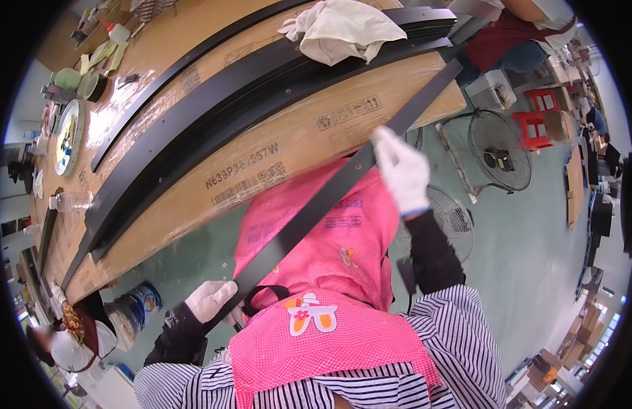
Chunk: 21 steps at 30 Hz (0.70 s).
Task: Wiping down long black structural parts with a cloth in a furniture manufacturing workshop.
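A long, flat black strip (322,198) with small holes runs slantwise in front of my pink apron, from the lower left up to the table's right corner. My left hand (210,300), in a white glove, is closed round its lower end. Farther up, my gloved right hand (403,174) has its fingers closed on the strip's edge, slightly blurred; its fingertips are partly hidden. On the table lies a stack of similar black strips (186,133), with a crumpled white cloth (346,33) over its right part.
Cardboard (302,135) covers the table. A single black strip (142,102) lies behind the stack. A clear bottle (72,201) and a round tray (59,158) are at the left. Fans (496,153) and red stools (532,129) stand right. Other people are at far left and upper right.
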Each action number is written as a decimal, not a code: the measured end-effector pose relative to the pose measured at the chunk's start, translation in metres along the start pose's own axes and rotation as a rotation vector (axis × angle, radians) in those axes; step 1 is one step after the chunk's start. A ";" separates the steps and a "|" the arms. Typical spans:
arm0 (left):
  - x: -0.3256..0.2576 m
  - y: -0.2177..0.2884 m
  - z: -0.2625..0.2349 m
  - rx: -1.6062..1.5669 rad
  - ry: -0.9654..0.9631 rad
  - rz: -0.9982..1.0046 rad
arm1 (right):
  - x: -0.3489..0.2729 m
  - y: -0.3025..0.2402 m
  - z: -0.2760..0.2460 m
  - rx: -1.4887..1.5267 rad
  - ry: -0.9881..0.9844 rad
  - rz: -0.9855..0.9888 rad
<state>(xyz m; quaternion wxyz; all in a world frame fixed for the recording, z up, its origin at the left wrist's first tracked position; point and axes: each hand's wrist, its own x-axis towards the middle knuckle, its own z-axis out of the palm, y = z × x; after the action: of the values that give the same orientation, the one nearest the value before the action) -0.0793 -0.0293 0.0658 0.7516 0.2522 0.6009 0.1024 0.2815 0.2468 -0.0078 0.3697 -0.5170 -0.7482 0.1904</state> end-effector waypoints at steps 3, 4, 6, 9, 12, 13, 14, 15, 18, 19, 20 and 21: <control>0.011 0.017 0.007 0.030 0.010 -0.005 | -0.064 -0.074 0.023 -0.034 -0.234 -0.381; 0.020 0.020 0.008 0.052 0.010 0.002 | -0.083 -0.100 0.021 0.103 -0.379 -0.381; 0.027 0.028 0.005 0.047 -0.013 0.009 | -0.098 -0.120 0.013 0.196 -0.624 -0.455; 0.024 0.031 0.002 0.017 -0.030 -0.004 | -0.043 -0.076 0.004 0.205 -0.353 -0.137; 0.027 0.036 0.001 0.019 -0.046 0.032 | 0.012 -0.019 -0.022 0.007 0.009 0.204; 0.030 0.041 0.003 0.043 -0.055 0.027 | 0.018 0.006 -0.026 -0.190 -0.086 0.286; 0.032 0.044 0.004 0.064 -0.063 0.024 | 0.009 0.006 -0.018 -0.193 -0.085 0.285; 0.034 0.047 0.005 0.064 -0.065 0.027 | -0.006 0.001 -0.007 -0.029 -0.067 0.127; 0.032 0.044 0.007 0.034 -0.051 0.018 | -0.058 -0.067 0.011 0.033 -0.481 -0.156; 0.035 0.042 0.007 0.034 -0.065 0.032 | -0.067 -0.094 0.003 0.129 -0.743 -0.175; 0.036 0.040 0.008 0.035 -0.073 0.045 | -0.075 -0.112 -0.002 0.231 -1.002 -0.193; 0.033 0.042 0.010 -0.023 -0.076 0.077 | -0.084 -0.112 -0.003 0.212 -0.988 -0.193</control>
<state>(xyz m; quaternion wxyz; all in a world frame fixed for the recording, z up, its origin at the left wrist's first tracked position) -0.0553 0.0190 0.0597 0.7723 0.2702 0.5604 0.1286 0.2288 0.1256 0.0393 0.0383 -0.2536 -0.8544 0.4518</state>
